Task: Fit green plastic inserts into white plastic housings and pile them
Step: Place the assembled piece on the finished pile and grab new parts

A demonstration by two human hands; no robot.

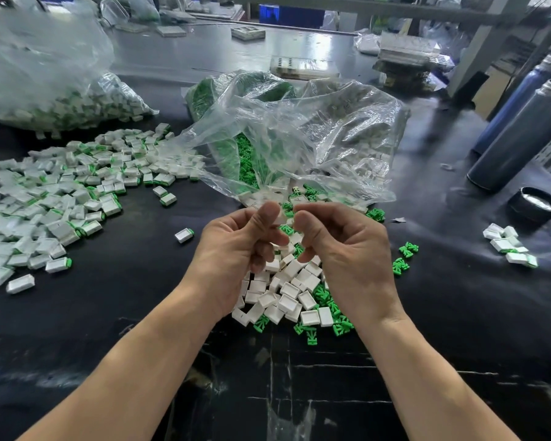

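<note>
Both forearms lead up to my left hand [236,240] and right hand [341,246] pinching one white housing [280,218] — misaligned, its insert could jam.

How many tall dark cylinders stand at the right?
2: one dark grey cylinder nearer the table's middle, one bluish cylinder just behind it. More may be hidden beyond the frame.

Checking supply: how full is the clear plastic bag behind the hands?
Partly full. The clear plastic bag lies slumped with its mouth open, green inserts inside and spilling onto the black table.
</note>
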